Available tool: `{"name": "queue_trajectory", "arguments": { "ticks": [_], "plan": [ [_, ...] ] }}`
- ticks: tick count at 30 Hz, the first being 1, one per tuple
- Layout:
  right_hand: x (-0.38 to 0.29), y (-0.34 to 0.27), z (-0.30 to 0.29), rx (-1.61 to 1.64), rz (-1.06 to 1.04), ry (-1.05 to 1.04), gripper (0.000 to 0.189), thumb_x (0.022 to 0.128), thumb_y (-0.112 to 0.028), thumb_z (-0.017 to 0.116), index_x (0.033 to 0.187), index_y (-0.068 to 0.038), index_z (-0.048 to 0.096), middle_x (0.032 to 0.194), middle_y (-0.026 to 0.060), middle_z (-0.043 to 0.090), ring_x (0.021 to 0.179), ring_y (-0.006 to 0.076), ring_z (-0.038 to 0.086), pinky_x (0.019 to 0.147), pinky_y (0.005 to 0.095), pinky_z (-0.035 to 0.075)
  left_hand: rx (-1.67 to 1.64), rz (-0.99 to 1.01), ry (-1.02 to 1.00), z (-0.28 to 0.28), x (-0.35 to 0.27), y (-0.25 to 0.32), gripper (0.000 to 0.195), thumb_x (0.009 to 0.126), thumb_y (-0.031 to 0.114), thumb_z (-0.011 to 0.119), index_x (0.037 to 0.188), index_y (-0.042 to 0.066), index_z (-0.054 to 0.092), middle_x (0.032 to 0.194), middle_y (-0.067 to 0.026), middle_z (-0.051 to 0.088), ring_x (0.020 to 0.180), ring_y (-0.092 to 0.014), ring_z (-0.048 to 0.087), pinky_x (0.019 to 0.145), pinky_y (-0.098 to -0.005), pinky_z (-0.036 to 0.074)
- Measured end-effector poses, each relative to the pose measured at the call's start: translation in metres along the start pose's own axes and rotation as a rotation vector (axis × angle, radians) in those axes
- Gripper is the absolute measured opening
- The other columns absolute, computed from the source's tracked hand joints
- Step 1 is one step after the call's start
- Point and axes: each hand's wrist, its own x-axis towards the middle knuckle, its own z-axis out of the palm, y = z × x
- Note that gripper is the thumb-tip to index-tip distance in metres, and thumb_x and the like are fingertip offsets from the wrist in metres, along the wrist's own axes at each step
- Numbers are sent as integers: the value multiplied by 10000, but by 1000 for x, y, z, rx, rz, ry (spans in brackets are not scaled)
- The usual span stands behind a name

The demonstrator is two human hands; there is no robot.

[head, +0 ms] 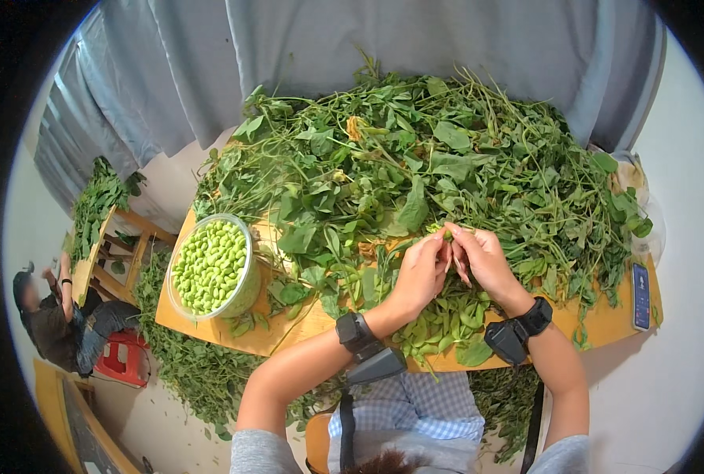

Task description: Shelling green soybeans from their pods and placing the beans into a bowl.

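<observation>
My left hand [418, 269] and my right hand [483, 259] meet at the fingertips over the table's near side. Pinched between them is a small green soybean pod [447, 234], mostly covered by the fingers. Beneath my wrists lies a heap of picked soybean pods [441, 329], reaching to the table edge. To the left, a clear round plastic tub [253, 290] is filled nearly to the rim with shelled green soybeans [210, 266]. Beyond my hands spreads a thick pile of uprooted soybean plants [435, 160] with leaves, stems and some pods.
A phone [640, 296] with its screen lit lies at the right end of the wooden table [310, 324]. More soybean plants [210, 379] cover the floor at left. A person [56, 323] sits there on a red plastic stool [124, 358] by another table. Grey curtains [423, 41] hang behind.
</observation>
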Motion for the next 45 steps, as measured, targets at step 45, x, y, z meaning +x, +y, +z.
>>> {"name": "queue_trajectory", "arguments": {
  "ticks": [45],
  "plan": [
    [-7, -9, 8, 368, 190, -174, 422, 898, -366, 440, 561, -112, 414, 430, -61, 350, 368, 26, 283, 375, 172, 218, 664, 542, 125, 5, -9, 9, 217, 906, 168, 440, 775, -3, 465, 583, -42, 424, 512, -95, 392, 465, -251, 345]
  ]
}}
